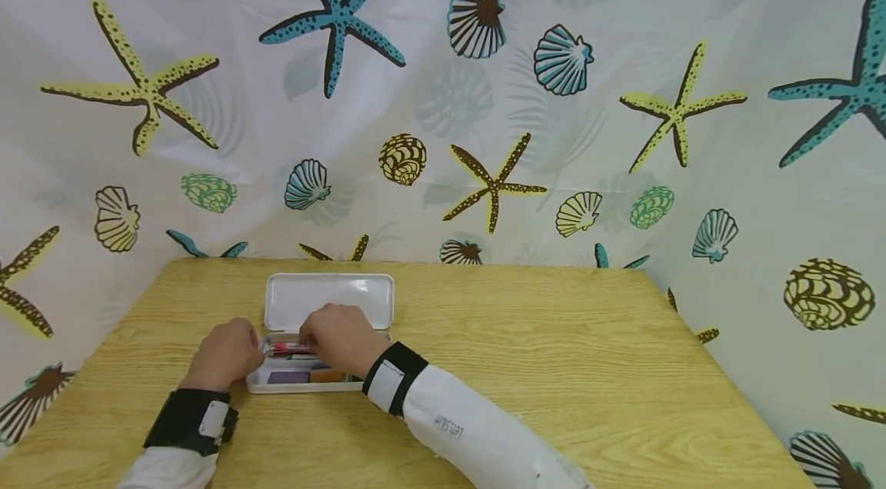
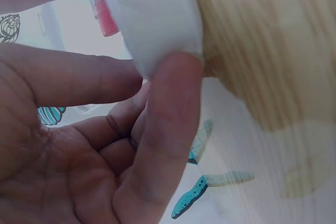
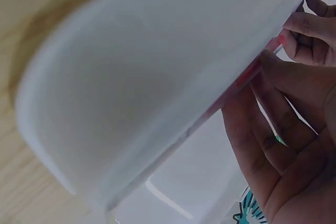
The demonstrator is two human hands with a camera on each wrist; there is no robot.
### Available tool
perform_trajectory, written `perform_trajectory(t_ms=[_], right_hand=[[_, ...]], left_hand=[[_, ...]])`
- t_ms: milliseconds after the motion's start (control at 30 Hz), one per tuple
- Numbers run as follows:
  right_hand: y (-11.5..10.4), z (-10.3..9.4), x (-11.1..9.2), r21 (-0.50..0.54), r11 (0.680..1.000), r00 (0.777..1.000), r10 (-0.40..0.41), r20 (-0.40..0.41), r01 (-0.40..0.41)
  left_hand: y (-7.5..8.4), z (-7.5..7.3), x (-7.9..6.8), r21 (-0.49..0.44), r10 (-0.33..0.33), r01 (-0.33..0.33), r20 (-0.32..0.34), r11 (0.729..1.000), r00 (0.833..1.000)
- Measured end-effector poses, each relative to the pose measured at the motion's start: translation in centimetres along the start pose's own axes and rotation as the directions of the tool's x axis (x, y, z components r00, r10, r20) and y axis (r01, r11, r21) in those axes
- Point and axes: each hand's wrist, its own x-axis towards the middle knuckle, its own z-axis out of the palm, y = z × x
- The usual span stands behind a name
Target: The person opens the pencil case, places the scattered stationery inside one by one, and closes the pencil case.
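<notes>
An open white pencil case lies on the table, its lid tipped back behind it. My left hand pinches the case's left corner between thumb and finger, seen close in the left wrist view. Over the case's middle, my right hand reaches in and pinches a red pen with thumb and fingers. That pen lies along the rear part of the case. In the front part sit a purple block and an orange-brown block. My right hand and wrist hide the case's right side.
The wood-grain table stretches to the right of the case. Behind it and along the sides hangs a white curtain printed with starfish and shells. Black straps circle both wrists over white sleeves.
</notes>
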Motion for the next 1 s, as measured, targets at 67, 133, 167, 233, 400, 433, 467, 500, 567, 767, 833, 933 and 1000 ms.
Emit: perform_trajectory(t_ms=[67, 133, 167, 233, 400, 433, 467, 500, 567, 767, 833, 933, 1000], right_hand=[[-0.02, -0.02, 0.0, 0.003, 1.0, 1.0, 0.0, 0.004, 0.0], [-0.07, 0.01, 0.03, 0.005, 1.0, 1.0, 0.002, 0.01, -0.002], [-0.11, 0.02, 0.04, 0.002, 1.0, 1.0, 0.002, 0.011, -0.002], [-0.2, 0.04, 0.05, -0.002, 1.0, 1.0, 0.005, 0.014, -0.005], [-0.42, 0.04, 0.03, -0.023, 1.0, 1.0, 0.011, 0.013, -0.011], [-0.44, 0.08, 0.04, -0.027, 1.0, 1.0, 0.014, 0.012, -0.014], [-0.47, 0.09, 0.04, -0.031, 0.999, 1.0, 0.017, 0.013, -0.017], [-0.48, 0.12, 0.06, -0.033, 0.999, 1.0, 0.022, 0.013, -0.021], [-0.5, 0.15, 0.08, -0.04, 0.999, 0.999, 0.031, 0.014, -0.031], [-0.64, -0.18, 0.03, -0.041, 0.998, 0.999, 0.05, 0.016, -0.05], [-0.66, -0.26, 0.0, -0.035, 0.998, 0.999, 0.05, 0.015, -0.05], [-0.62, -0.25, -0.01, -0.035, 0.998, 0.999, 0.046, 0.01, -0.046], [-0.64, -0.26, -0.06, -0.044, 0.998, 0.999, 0.041, 0.009, -0.041]], left_hand=[[0.01, -0.01, -0.01, 0.001, 0.003, -0.003, -0.003, 1.0, 1.0], [0.01, -0.02, -0.04, 0.0, 0.008, -0.008, -0.007, 1.0, 1.0], [0.01, -0.02, -0.06, -0.001, 0.011, -0.011, -0.008, 1.0, 1.0], [0.01, -0.04, -0.11, -0.002, 0.015, -0.015, -0.009, 1.0, 1.0], [0.04, -0.08, -0.17, -0.002, 0.018, -0.018, -0.009, 1.0, 1.0], [0.05, -0.09, -0.17, -0.002, 0.017, -0.017, -0.008, 1.0, 1.0], [0.06, -0.08, -0.17, -0.002, 0.016, -0.016, -0.007, 1.0, 1.0], [0.08, -0.08, -0.17, -0.002, 0.015, -0.015, -0.005, 1.0, 1.0], [0.09, -0.08, -0.14, -0.004, 0.012, -0.012, -0.002, 1.0, 1.0], [0.02, -0.01, -0.05, -0.004, 0.011, -0.011, 0.0, 1.0, 1.0], [0.01, 0.01, -0.04, -0.005, 0.011, -0.011, -0.001, 1.0, 1.0], [-0.02, 0.03, 0.0, -0.007, 0.011, -0.011, -0.003, 1.0, 1.0], [-0.06, 0.06, 0.05, -0.007, 0.011, -0.011, -0.002, 1.0, 1.0]])
